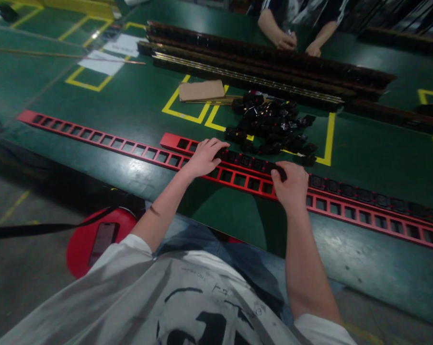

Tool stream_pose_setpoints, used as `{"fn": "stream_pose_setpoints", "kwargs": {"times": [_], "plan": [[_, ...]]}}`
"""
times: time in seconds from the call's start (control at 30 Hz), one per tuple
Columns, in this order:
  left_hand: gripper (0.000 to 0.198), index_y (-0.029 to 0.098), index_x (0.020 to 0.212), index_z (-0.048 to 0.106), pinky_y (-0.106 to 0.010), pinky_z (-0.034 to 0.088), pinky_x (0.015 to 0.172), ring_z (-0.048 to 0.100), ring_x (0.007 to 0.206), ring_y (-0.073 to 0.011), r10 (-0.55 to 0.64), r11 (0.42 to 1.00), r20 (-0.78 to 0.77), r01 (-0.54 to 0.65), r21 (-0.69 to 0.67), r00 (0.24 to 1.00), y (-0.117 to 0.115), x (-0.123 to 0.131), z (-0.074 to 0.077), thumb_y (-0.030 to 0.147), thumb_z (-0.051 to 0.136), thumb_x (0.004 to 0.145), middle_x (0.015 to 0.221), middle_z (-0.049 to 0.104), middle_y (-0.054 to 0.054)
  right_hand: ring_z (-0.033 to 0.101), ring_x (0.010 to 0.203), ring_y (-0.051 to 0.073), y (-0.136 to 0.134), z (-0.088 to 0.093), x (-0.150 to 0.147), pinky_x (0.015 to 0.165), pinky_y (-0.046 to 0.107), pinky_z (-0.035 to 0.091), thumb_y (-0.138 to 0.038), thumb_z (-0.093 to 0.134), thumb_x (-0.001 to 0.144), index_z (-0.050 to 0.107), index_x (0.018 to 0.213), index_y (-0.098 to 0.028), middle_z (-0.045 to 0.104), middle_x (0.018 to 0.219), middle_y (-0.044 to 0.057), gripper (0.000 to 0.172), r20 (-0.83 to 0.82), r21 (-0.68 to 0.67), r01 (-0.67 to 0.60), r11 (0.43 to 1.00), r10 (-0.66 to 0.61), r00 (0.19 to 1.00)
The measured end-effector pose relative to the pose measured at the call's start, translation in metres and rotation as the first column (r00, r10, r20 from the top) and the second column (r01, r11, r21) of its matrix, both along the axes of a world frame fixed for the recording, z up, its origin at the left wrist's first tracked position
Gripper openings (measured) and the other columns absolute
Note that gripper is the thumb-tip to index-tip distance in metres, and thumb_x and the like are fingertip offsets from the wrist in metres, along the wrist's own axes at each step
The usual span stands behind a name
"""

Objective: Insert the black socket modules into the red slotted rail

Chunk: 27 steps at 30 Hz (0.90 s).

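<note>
Two long red frames with rows of square openings lie side by side on the green table. The rear red frame (171, 140) has black square parts (257, 164) seated in many of its openings; the front red frame (130, 147) has open slots. My left hand (206, 157) is bent over the rear frame near its left end, thumb and fingers around a black part (222, 152). Farther right, my right hand (291, 186) curls over the same frame, closed on another black part (281, 171). My palms and fingers partly hide both parts.
Behind the frames lies a heap of loose black parts (270, 120), beside a piece of cardboard (201, 90). Long dark metal profiles (245, 57) stretch across the table. Beyond them are a co-worker's hands (287, 41). A phone (104, 239) rests on a red stool (78, 247).
</note>
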<state>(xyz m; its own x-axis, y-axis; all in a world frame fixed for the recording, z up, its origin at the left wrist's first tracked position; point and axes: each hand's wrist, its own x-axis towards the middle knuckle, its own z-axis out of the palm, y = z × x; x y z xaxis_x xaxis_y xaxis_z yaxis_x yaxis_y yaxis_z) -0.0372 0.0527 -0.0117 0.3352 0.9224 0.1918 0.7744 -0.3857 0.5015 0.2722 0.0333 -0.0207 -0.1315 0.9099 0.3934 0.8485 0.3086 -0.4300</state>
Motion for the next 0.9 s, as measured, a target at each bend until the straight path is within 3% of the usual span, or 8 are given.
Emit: {"fn": "stream_pose_setpoints", "kwargs": {"times": [0.67, 0.9], "plan": [[0.05, 0.024, 0.132, 0.056, -0.05, 0.041, 0.105, 0.051, 0.121, -0.0294, 0.012, 0.999, -0.047, -0.01, 0.041, 0.999, -0.0041, 0.0051, 0.0004, 0.01, 0.054, 0.084, 0.13, 0.059, -0.007, 0.063, 0.11, 0.033, 0.0003, 0.0001, -0.001, 0.1, 0.052, 0.046, -0.034, 0.052, 0.092, 0.071, 0.11, -0.019, 0.074, 0.115, 0.013, 0.03, 0.014, 0.005, 0.004, 1.0, -0.004, 1.0], [0.045, 0.019, 0.128, 0.06, -0.048, 0.044, 0.105, 0.052, 0.12, -0.0288, 0.026, 0.996, -0.048, -0.022, 0.085, 0.999, -0.0068, 0.0062, 0.0026, 0.01, 0.057, 0.084, 0.129, 0.056, -0.01, 0.064, 0.109, 0.033, 0.0008, 0.0001, -0.0014, 0.1, 0.051, 0.046, -0.034, 0.054, 0.091, 0.072, 0.108, -0.019, 0.075, 0.114, 0.013, 0.03, 0.014, 0.016, 0.01, 1.0, -0.01, 1.0]]}}
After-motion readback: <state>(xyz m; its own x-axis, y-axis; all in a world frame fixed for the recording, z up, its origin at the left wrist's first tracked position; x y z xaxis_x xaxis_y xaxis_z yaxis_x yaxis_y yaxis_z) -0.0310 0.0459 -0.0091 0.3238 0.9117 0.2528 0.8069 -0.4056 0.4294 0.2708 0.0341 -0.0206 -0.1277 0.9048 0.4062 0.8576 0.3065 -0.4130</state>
